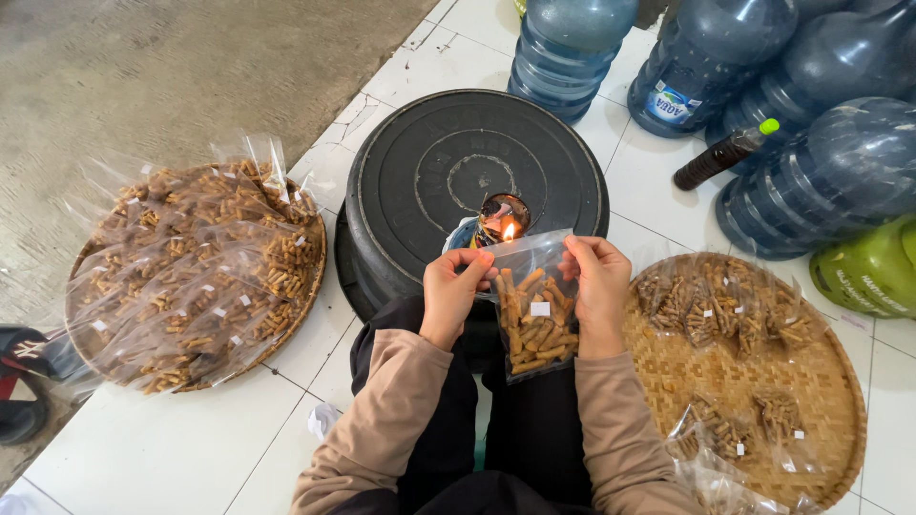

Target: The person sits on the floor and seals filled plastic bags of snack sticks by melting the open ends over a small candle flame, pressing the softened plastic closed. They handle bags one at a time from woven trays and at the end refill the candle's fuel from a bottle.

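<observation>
Nearest, both forearms in tan sleeves come up over black trousers; the left hand pinches the top left corner of a small clear bag between thumb and fingers, and the right hand is closed on the top right corner, so the bag hangs between them over the lap; it is filled with short brown snack sticks and has a small white label on its front; just behind its top edge burns a small flame, seemingly from a little lamp, though its base is hard to make out; the lamp stands on an upturned black tub; to the left a round woven tray is piled with filled bags; to the right another woven tray holds fewer; farther back stand blue water jugs, a dark bottle and a green gas cylinder.
</observation>
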Action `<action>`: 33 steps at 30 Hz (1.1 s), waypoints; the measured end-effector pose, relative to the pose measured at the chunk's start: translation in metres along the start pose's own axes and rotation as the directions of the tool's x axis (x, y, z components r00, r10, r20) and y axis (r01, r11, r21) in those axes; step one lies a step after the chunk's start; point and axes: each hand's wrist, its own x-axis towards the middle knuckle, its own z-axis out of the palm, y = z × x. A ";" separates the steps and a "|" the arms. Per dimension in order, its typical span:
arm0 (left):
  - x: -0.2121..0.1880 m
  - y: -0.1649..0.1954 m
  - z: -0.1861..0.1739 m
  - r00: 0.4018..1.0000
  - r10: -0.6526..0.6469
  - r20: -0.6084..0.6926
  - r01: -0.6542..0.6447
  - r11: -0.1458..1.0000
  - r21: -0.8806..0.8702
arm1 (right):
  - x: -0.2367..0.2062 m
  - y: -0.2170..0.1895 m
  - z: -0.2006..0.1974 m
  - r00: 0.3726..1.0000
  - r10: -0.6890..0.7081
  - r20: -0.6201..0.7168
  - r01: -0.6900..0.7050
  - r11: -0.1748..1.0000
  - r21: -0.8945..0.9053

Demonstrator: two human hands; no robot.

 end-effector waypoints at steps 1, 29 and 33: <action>0.000 0.000 -0.001 1.000 0.007 0.000 -0.007 1.000 -0.005 | 0.000 0.000 0.001 1.000 0.000 0.003 0.000 1.000 -0.003; -0.012 0.002 -0.039 0.989 0.136 -0.061 -0.138 0.990 -0.031 | -0.006 0.012 0.036 0.993 0.053 0.102 -0.049 0.998 -0.034; -0.015 0.006 -0.043 0.988 0.131 -0.077 -0.132 0.991 -0.012 | -0.006 0.015 0.040 0.991 0.056 0.119 -0.050 0.997 -0.051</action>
